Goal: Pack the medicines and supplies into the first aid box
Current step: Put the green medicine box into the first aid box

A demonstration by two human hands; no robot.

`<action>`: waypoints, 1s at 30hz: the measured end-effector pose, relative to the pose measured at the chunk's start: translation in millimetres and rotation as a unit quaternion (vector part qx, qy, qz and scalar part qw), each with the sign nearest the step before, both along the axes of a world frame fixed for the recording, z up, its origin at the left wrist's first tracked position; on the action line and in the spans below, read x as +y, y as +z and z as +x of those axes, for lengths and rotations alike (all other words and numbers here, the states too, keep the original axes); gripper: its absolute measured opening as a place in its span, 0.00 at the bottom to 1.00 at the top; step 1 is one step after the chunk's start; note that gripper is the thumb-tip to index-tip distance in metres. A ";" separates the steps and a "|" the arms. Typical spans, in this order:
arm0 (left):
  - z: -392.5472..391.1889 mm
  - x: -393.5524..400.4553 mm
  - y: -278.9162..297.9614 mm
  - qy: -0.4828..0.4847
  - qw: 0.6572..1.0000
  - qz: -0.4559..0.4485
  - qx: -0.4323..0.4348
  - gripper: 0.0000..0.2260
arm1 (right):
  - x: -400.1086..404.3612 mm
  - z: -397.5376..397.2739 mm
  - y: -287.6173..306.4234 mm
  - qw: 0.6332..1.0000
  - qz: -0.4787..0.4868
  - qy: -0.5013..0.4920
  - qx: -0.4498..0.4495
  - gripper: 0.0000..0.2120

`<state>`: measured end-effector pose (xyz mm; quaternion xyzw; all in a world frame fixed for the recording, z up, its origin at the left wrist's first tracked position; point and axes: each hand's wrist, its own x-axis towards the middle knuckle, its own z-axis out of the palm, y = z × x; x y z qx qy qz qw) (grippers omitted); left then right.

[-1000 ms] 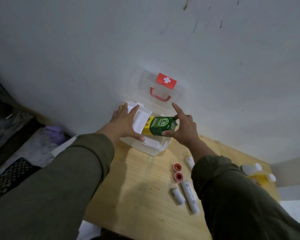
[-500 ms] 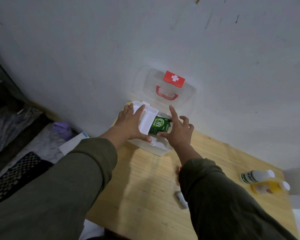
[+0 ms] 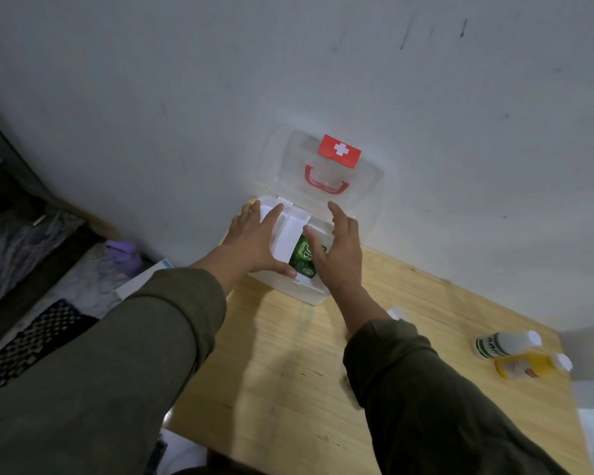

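resting flat on the near-left part of the first aid box [image 3: 307, 294], the left hand [image 3: 254, 246] has its fingers spread and holds nothing, seemingly just steadying the box and the white insert [image 3: 290, 240] inside it. the right hand [image 3: 340, 255] sits over the right part of the box with its fingers fanned wide; its fingertips are at the green medicine carton [image 3: 302, 257], but whether they press on it or hover just off it i cannot tell, and it is not clasping anything. the carton lies down inside the box, wedged between the white insert and the right hand, its long axis running from the near wall of the box toward the open lid [image 3: 319, 166], which leans up against the wall behind the box. so the carton is immediately left of the right hand's fingertips and directly right of the left thumb, with the right hand the better placed to push it home. i judge the carton nearly seated, needing at most a final press downward. well to the right of the box, on the wooden table [image 3: 282, 371], a white bottle [image 3: 504, 343] and a yellow bottle [image 3: 528, 366] lie on their sides, just beside each other, not yet packed; the right hand is clearly the nearer one to them. a small pale item peeks out beside the right forearm, too hidden to identify.
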<state>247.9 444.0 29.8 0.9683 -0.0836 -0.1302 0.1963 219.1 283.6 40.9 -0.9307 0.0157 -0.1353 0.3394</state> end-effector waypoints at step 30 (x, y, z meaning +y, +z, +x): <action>-3.7 1.4 3.2 -0.008 1.000 -0.006 0.012 0.56 | 20.3 24.8 -11.7 0.876 0.434 -0.116 0.173 0.22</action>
